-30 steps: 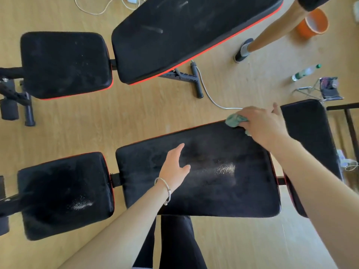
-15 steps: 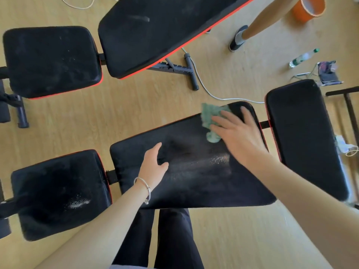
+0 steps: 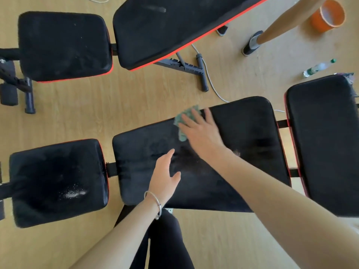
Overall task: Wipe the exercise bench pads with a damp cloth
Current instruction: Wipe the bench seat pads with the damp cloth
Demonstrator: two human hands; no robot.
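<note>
Right hand (image 3: 202,133), grip released, presses cloth (image 3: 182,121) flat at far edge of middle pad (image 3: 252,133). Left hand (image 3: 165,177) also released, rests there. Middle pad seems partly wiped; left pad (image 3: 48,171) dusty, not yet wiped.

The right hand (image 3: 202,133) presses cloth (image 3: 182,118) on pad (image 3: 252,136) (left hand (image 3: 165,175) beside).

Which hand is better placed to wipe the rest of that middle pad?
Right, probably. The right hand presses the cloth on the pad with flat fingers. The left hand is bare, with no cloth.
</note>
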